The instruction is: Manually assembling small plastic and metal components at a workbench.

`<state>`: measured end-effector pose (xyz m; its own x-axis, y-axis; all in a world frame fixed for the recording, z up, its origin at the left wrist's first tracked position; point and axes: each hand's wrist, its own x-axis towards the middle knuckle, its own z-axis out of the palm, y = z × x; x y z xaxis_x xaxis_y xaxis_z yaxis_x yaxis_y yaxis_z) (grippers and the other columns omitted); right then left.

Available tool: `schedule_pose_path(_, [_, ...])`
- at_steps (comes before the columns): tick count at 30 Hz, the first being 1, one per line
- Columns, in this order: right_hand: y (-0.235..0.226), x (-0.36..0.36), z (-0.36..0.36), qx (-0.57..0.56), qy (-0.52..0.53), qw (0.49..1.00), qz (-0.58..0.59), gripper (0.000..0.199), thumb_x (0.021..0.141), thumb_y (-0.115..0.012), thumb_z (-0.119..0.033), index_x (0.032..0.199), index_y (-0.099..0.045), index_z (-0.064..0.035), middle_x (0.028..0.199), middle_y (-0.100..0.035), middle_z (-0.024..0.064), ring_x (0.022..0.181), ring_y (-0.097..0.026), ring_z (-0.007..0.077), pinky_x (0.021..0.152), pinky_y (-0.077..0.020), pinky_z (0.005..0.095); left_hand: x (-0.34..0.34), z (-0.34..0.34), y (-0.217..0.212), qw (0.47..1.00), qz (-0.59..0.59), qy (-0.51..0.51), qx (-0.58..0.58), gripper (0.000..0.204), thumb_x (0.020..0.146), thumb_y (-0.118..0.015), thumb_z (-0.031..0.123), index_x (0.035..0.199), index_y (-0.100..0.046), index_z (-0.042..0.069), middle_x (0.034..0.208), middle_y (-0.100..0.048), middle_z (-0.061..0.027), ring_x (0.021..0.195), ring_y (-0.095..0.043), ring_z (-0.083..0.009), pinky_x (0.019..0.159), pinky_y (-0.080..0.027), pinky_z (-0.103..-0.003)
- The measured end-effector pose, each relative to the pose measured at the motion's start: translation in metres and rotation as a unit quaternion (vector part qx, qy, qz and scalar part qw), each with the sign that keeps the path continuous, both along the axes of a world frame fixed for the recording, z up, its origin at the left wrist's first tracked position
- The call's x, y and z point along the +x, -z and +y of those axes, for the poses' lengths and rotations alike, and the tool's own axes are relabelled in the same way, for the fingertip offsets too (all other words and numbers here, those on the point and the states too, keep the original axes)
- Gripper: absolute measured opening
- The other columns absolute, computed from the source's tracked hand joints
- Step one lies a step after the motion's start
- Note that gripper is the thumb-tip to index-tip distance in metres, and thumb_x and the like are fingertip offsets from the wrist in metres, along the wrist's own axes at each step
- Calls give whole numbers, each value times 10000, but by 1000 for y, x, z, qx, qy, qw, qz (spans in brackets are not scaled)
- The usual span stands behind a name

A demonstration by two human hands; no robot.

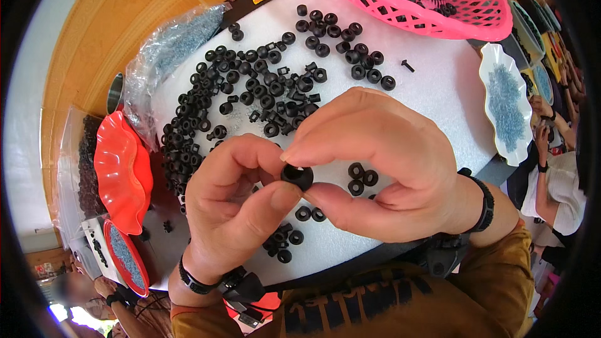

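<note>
In front of me, a small black ring-shaped part [297, 177] with a hole through it is held between both hands. My left hand [235, 194] pinches its left side between thumb and forefinger. From the right, the thumb and forefinger of my right hand [388, 156] close on its other side. Whether a smaller piece sits at the hole is too small to tell. Under and beside my hands, more loose black rings [355, 171] lie on the white foam sheet [432, 100]. A large spread of black parts [250, 81] covers the sheet beyond my left hand.
A pink basket [438, 22] with black parts stands at the far right. The white scalloped dish [485, 66] holds small clear pieces. At left are a red wavy dish [122, 172], a red-rimmed tray [141, 285] and a plastic bag [178, 37]. Other people sit at both sides.
</note>
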<state>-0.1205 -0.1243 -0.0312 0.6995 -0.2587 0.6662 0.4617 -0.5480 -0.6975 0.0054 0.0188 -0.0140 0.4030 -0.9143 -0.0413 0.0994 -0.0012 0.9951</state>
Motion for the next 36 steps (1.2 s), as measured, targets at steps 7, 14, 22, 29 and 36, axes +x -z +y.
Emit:
schedule_pose_path(7, [2,-8,8,327,-129,931,97,334,777,-623,23,1100,-539,15,1023,-563,78,920,-535,128,791,-423,258,0,-1,7,968,-217,-38,-123,209,748,-667,39,918,-548,12,870,-561,-68,678,-483,-93,613,-393,-219])
schedule_pose_path(14, [5,-3,12,498,-227,825,139,265,826,-598,14,1087,-554,15,1004,-607,78,853,-565,94,761,-454,223,5,1,13,928,-349,-58,-118,223,712,-673,-28,907,-571,5,778,-570,-60,579,-488,-102,529,-384,-214])
schedule_pose_path(22, [13,3,4,487,-105,857,134,248,855,-582,-146,1050,-563,6,867,-638,105,743,-593,139,701,-481,265,12,-1,-12,913,-391,-84,75,114,810,-561,27,905,-594,-28,800,-562,-2,703,-485,-63,641,-376,-184])
schedule_pose_path(29, [17,2,-3,475,-18,865,162,304,886,-490,-222,1100,-518,-9,916,-616,100,789,-586,156,696,-462,275,52,6,-4,840,-508,34,187,85,801,-542,34,863,-574,-14,733,-542,-42,661,-493,-114,598,-392,-241])
schedule_pose_path(36, [14,3,-4,505,-48,851,140,280,878,-488,-222,1059,-518,-10,883,-577,71,756,-538,140,687,-434,249,61,4,2,795,-569,49,204,76,753,-570,72,779,-544,5,703,-517,-124,683,-525,-308,601,-406,-371])
